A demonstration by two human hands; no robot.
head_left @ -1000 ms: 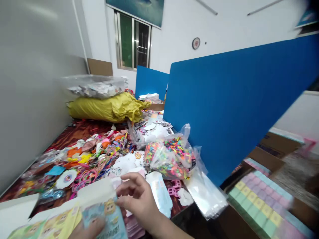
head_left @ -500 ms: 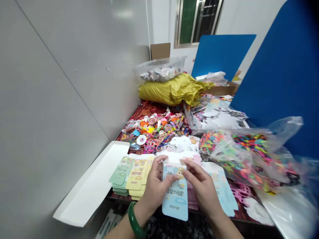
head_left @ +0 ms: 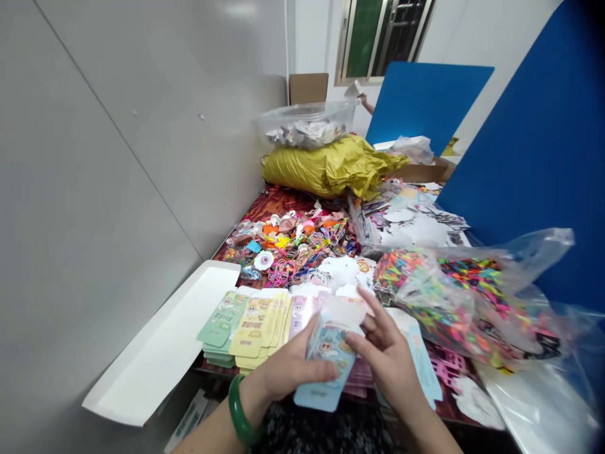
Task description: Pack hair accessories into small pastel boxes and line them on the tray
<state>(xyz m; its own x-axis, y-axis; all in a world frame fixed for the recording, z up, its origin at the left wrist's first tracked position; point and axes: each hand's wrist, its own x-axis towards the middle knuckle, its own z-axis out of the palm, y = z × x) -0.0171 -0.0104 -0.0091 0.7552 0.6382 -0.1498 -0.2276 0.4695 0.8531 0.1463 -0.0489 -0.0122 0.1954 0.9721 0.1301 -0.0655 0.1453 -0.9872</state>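
A light-blue printed paper box (head_left: 326, 359), with a pale flap standing up at its top, is held tilted over the table's near edge. My left hand (head_left: 295, 366) is closed around its left side, thumb across the printed front. At the upper right edge, my right hand (head_left: 385, 347) pinches the box with the thumb in front, the index finger stretched up beside the flap. Stacks of similar flat boxes lie around: green (head_left: 222, 321), yellow (head_left: 258, 325) and purple (head_left: 302, 309) to the left, pink (head_left: 360, 378) behind my hands, blue (head_left: 423, 359) to the right.
A long white tray (head_left: 161, 347) lies along the grey wall. Colourful trinkets (head_left: 293, 252), a yellow sack (head_left: 326, 167), a clear bin (head_left: 309, 123) and bags of bright small pieces (head_left: 454, 296) cover the table. Blue partitions (head_left: 515, 183) rise at right. Another person's hand (head_left: 366, 103) holds something whitish at the back.
The blue box has tilted and its top flap now shows raised. My right hand has shifted up and right along its edge. Another person's hand has risen beside the far partition.
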